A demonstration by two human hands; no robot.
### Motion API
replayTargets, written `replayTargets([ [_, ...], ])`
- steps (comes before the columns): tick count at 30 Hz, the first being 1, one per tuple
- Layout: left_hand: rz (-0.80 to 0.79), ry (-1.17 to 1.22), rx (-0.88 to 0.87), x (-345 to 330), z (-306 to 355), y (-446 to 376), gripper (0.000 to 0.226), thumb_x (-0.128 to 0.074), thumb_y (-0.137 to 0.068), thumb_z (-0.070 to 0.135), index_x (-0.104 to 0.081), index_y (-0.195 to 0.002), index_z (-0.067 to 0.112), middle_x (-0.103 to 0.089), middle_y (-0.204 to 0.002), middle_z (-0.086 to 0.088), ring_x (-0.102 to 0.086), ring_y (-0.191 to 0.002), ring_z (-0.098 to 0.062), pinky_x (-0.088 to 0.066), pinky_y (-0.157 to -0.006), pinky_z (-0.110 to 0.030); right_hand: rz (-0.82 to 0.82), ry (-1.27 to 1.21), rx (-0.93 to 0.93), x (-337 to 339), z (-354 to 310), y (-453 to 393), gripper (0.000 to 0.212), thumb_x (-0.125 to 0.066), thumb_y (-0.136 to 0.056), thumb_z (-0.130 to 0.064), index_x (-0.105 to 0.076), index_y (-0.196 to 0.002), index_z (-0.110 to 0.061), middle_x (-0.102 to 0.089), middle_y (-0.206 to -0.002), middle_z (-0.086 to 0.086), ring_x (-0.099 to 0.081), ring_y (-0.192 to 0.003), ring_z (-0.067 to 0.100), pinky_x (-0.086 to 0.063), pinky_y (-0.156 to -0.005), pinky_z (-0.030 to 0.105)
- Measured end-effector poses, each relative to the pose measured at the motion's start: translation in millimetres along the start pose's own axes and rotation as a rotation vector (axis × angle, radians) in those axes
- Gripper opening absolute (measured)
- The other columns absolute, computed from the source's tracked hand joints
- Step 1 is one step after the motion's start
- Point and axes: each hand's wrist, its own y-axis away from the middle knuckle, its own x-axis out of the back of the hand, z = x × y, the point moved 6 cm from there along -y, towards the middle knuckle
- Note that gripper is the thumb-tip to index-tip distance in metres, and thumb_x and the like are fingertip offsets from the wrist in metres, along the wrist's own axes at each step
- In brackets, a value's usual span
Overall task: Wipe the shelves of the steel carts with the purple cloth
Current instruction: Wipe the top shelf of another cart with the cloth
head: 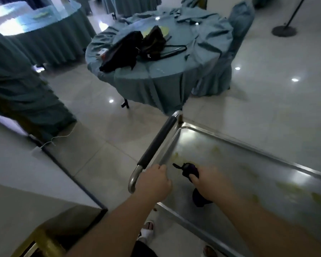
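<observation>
Right hand (209,184) grips the bunched cloth (190,170) on the shelf (248,164), its long axis toward 11 o'clock; left hand (154,182) clasps the handle (156,143).

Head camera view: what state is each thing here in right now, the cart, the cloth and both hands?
Top shelf: bare steel, yellowish smears.
Purple cloth: bunched, gripped on the shelf.
Right hand: grips the cloth.
Left hand: on the cart's near corner beside the handle; grip unclear.
Cart handle: dark sleeve, bare bent end.
Round table: covered, rumpled cloth, dark bags on top.
</observation>
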Motion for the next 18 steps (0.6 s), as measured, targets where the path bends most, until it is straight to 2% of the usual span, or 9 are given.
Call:
replayTargets([
  [3, 0.017, -0.036, -0.136, 9.2, -12.6, -36.4, 0.045, -0.044, -0.102, 0.045, -0.050, -0.141, 0.025, -0.057, -0.140, 0.000, -0.056, -0.124, -0.026, -0.045, -0.099, -0.044, 0.032, -0.048, -0.132, -1.7, -8.6, -13.8, 0.034, -0.050, -0.102, -0.053, -0.063, -0.095, -0.023, -0.060, -0.080, -0.003, -0.063, -0.079, 0.021, -0.057, -0.075, 0.039],
  [6, 0.086, -0.026, -0.269, 24.1, -33.7, -64.9, 0.045, -0.048, -0.101, 0.048, -0.054, -0.139, 0.025, -0.059, -0.132, 0.001, -0.057, -0.120, -0.023, -0.048, -0.099, -0.042, 0.070, -0.099, -0.269, -18.3, -21.2, -19.2, 0.033, -0.049, -0.101, -0.055, -0.059, -0.091, -0.025, -0.058, -0.078, -0.005, -0.062, -0.078, 0.022, -0.055, -0.068, 0.038],
  [9, 0.143, 0.015, -0.377, 38.8, -54.1, -90.7, 0.042, -0.046, -0.104, 0.045, -0.057, -0.139, 0.023, -0.060, -0.131, 0.001, -0.057, -0.119, -0.022, -0.050, -0.102, -0.043, 0.092, -0.143, -0.391, -48.2, -34.5, -18.4, 0.038, -0.046, -0.102, -0.057, -0.054, -0.079, -0.027, -0.058, -0.071, -0.006, -0.058, -0.066, 0.018, -0.049, -0.054, 0.036],
  [13, 0.191, 0.028, -0.488, 47.1, -64.2, -126.4, 0.039, -0.051, -0.103, 0.043, -0.060, -0.134, 0.020, -0.058, -0.128, -0.002, -0.058, -0.115, -0.024, -0.051, -0.099, -0.044, 0.115, -0.259, -0.471, -88.6, -54.9, -19.8, 0.040, -0.046, -0.103, -0.056, -0.052, -0.076, -0.027, -0.058, -0.068, -0.003, -0.057, -0.061, 0.017, -0.056, -0.057, 0.042],
  [18, 0.175, 0.024, -0.579, 33.6, -53.5, -165.1, 0.053, -0.054, -0.100, 0.043, -0.053, -0.146, 0.018, -0.044, -0.154, -0.006, -0.045, -0.140, -0.028, -0.042, -0.114, -0.048, 0.184, -0.283, -0.508, -104.6, -76.7, -42.5, 0.040, -0.044, -0.101, -0.059, -0.053, -0.082, -0.025, -0.055, -0.074, -0.005, -0.058, -0.072, 0.024, -0.055, -0.064, 0.041],
])
